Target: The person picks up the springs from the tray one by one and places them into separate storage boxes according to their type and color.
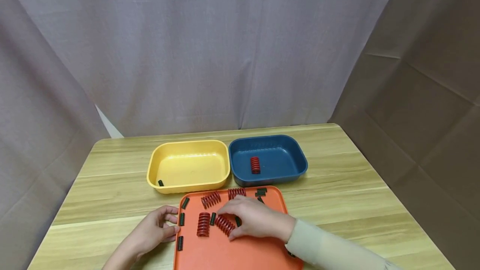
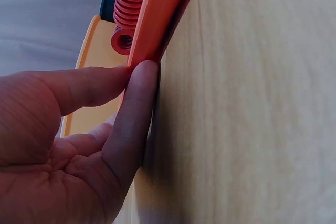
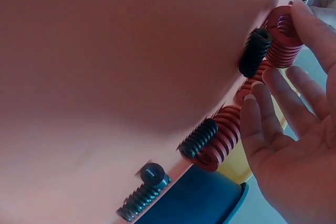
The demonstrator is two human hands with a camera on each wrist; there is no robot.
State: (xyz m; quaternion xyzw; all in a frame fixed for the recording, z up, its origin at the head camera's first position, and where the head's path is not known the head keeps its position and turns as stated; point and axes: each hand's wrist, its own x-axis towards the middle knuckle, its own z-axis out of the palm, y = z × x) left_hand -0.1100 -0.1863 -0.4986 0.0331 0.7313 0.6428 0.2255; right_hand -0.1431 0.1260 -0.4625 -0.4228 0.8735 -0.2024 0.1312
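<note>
On the orange tray (image 1: 225, 255) lie several large red coil springs and small dark springs. My right hand (image 1: 256, 218) holds one red spring (image 1: 224, 225) between thumb and fingers, low over the tray's middle. In the right wrist view the thumb lies against the end of this red spring (image 3: 285, 38), and a dark spring (image 3: 255, 53) is close beside it. At the tray's left edge, my left hand (image 1: 155, 228) pinches the rim; its thumb and finger meet the orange edge (image 2: 149, 30) in the left wrist view. Another red spring (image 1: 203, 224) lies between the hands.
Behind the tray stand a yellow bin (image 1: 187, 188) with one dark spring (image 1: 161, 183) and a blue bin (image 1: 271, 178) with one red spring (image 1: 255, 165). The wooden table (image 1: 360, 195) extends on both sides. A grey curtain (image 1: 187, 53) hangs behind.
</note>
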